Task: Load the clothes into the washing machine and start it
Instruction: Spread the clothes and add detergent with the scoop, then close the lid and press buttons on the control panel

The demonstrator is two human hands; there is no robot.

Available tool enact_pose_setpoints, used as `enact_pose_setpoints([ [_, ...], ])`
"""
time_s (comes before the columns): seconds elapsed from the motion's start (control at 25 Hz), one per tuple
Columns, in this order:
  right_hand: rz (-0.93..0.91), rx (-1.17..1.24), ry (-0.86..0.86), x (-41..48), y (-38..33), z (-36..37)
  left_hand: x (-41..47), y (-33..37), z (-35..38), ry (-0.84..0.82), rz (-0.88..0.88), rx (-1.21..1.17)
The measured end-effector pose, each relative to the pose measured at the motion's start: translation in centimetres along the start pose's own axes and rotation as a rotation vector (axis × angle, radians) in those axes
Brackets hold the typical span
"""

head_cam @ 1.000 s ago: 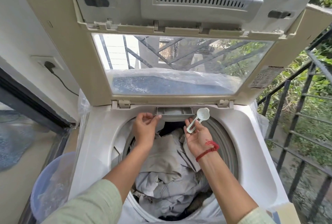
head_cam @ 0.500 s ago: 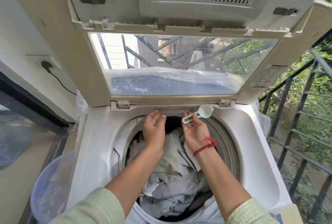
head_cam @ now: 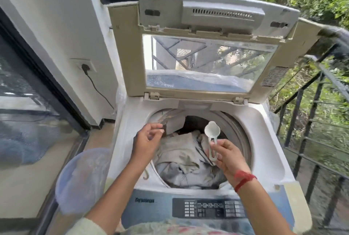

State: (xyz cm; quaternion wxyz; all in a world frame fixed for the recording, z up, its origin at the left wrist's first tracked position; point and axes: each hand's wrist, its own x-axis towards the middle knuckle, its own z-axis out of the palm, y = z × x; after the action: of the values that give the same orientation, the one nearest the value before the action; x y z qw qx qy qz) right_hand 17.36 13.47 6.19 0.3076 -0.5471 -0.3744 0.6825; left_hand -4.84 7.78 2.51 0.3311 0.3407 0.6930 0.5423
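A top-loading washing machine [head_cam: 264, 140] stands with its lid [head_cam: 207, 61] raised upright. Grey and beige clothes [head_cam: 187, 161] fill its drum. My right hand [head_cam: 228, 157] pinches the handle of a white detergent scoop [head_cam: 212, 134] over the right side of the drum, bowl pointing up. My left hand [head_cam: 147, 140] hovers over the drum's left rim with fingers loosely curled and nothing in it. The detergent drawer [head_cam: 194, 105] at the back rim sits pushed in. The control panel [head_cam: 213, 208] runs along the front edge.
A translucent blue tub [head_cam: 81, 180] stands left of the machine. A wall socket [head_cam: 85, 65] with a black plug and cable is on the white wall behind it. Dark glass doors are at the left, a black metal railing [head_cam: 311, 121] at the right.
The detergent drawer has gone from pulled out to pushed in. Both hands drew back from the back rim toward me; the scoop stayed in my right hand. The camera pulled back, showing the control panel.
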Motion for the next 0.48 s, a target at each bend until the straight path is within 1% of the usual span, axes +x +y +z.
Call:
enact_pose_setpoints([
  [0.08,-0.06,-0.101,-0.095,-3.0,0.5,1.3,-3.3,-0.4,-3.0,0.034,0.035,-0.018],
  [0.16,-0.114,-0.194,-0.196,-5.7,0.9,2.9,-7.2,-0.6,-6.0,0.126,0.062,-0.042],
  [0.24,-0.149,-0.24,-0.34,-8.0,2.0,4.5,-11.6,-0.8,-8.7,0.244,0.072,-0.045],
  [0.36,-0.103,-0.255,-0.611,-12.0,4.5,6.8,-20.6,-1.8,-12.3,0.476,0.064,-0.057],
  [0.48,-0.065,-0.299,-0.794,-16.0,7.5,8.9,-30.7,-4.5,-14.7,0.672,-0.015,-0.028],
])
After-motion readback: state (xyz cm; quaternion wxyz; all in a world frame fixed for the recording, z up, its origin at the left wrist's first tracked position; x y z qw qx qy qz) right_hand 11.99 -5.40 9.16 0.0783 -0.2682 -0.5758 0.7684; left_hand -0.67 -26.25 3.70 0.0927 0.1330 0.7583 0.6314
